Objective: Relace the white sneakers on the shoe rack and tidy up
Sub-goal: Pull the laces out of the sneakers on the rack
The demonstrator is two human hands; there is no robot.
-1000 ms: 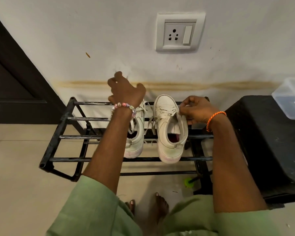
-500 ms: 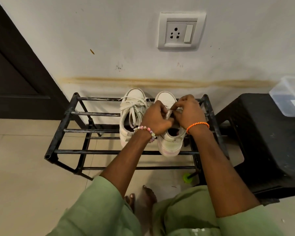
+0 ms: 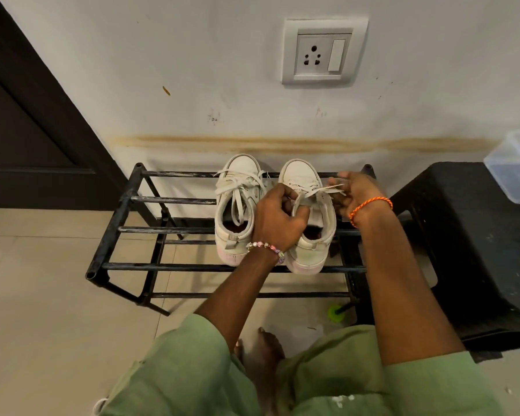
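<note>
While both hands work right shoe (image 3: pixel 308 187) at 1 o'clock, left hand (image 3: pixel 278 217) pinches lace, right hand (image 3: pixel 353 190) pulls lace end tight. Left shoe (image 3: pixel 237 205) loose, untied. Much left.

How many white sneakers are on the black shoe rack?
2. The left sneaker stands untouched on the top bars of the shoe rack. The right sneaker stands beside it, where the left hand and right hand hold its lace.

Both hands (image 3: pixel 278 217) (image 3: pixel 354 192) forward — fingers (image 3: pixel 297 213) curled, pinching.
</note>
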